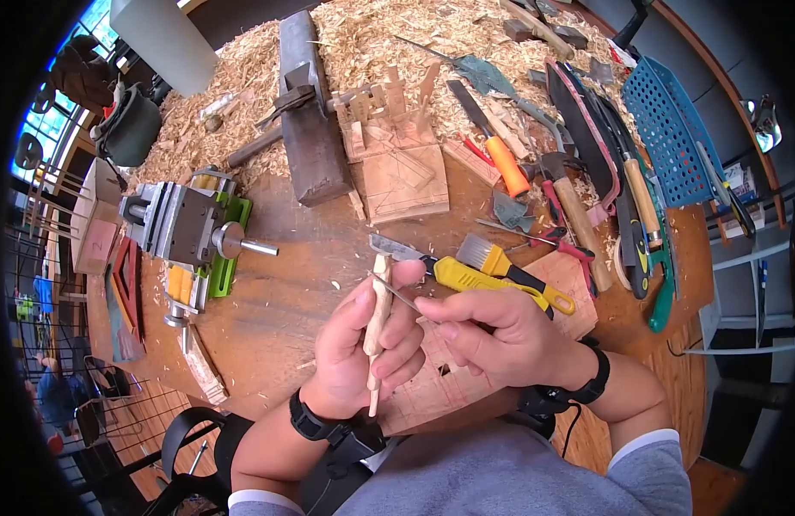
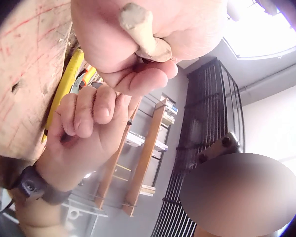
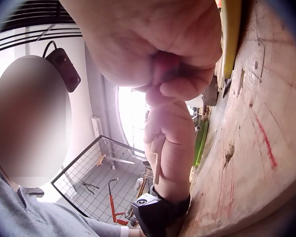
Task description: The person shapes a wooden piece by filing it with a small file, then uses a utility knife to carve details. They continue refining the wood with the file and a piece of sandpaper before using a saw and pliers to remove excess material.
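In the head view the left hand [image 1: 347, 353] grips a carved pale wooden stick [image 1: 378, 320], held nearly upright, its lower end sticking out below the palm. A thin dark metal tool [image 1: 397, 292] is pinched between thumb and fingers of the right hand [image 1: 509, 334], its far end against the stick's upper part. The left wrist view shows the stick's end [image 2: 138, 24] protruding from the left hand [image 2: 148, 54], with the right hand [image 2: 86, 118] beyond it. In the right wrist view the right hand's [image 3: 153, 49] curled fingers hide the tool.
Below both hands lies a red-marked wooden board [image 1: 432, 396]. A yellow-handled knife [image 1: 475, 279] and brush [image 1: 488, 255] are just beyond them. A vise [image 1: 178, 224] stands left, a heavy dark block [image 1: 316, 129] behind, and several tools lie right, near a blue basket [image 1: 672, 129].
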Tool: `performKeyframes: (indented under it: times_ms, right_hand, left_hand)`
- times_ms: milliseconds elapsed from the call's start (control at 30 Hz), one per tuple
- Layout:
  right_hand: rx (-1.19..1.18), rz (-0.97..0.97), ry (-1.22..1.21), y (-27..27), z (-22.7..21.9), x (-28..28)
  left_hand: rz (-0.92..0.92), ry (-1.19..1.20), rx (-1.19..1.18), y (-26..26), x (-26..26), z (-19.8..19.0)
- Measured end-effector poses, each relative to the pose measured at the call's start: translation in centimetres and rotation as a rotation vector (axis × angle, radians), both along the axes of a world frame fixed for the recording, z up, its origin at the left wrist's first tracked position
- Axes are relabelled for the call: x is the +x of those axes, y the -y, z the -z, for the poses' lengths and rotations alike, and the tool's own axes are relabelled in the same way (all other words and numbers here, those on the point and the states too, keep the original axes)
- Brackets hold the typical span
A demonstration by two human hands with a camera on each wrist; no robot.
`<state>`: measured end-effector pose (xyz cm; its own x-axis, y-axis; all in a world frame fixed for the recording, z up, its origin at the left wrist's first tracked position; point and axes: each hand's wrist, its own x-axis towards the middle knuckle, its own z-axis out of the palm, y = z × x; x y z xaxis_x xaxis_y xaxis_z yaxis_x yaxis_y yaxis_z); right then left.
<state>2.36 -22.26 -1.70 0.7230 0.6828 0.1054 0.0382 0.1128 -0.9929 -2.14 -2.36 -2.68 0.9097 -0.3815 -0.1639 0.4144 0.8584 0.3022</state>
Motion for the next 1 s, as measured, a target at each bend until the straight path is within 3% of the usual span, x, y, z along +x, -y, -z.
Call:
performKeyframes:
  times_ms: [133, 367, 433, 733, 800, 1000]
  right_hand:
    - [-0.04, 0.046, -0.073, 0.3, -0.9, -0.1]
    - [-0.107, 0.005, 0.042, 1.1, -1.6, 0.8]
    - [-0.105, 0.002, 0.031, 1.2, -1.5, 0.9]
    - [-0.106, -0.004, 0.12, 1.3, -1.0, 1.2]
    - [-0.094, -0.032, -0.15, 1.2, -1.3, 1.1]
    - [-0.098, -0.123, -0.382, 1.8, -2.4, 1.2]
  left_hand:
    - [0.066, 0.052, 0.082, -0.4, 0.3, -0.2]
    - [0.045, 0.039, 0.126, -0.6, 0.4, -0.8]
    - [0.117, 0.068, 0.22, -0.7, 0.6, -0.9]
    - [0.105, 0.032, 0.126, -0.5, 0.6, -0.6]
    - [0.096, 0.043, 0.092, -0.6, 0.7, -0.5]
    - [0.083, 0.021, 0.093, -1.0, 0.6, -0.8]
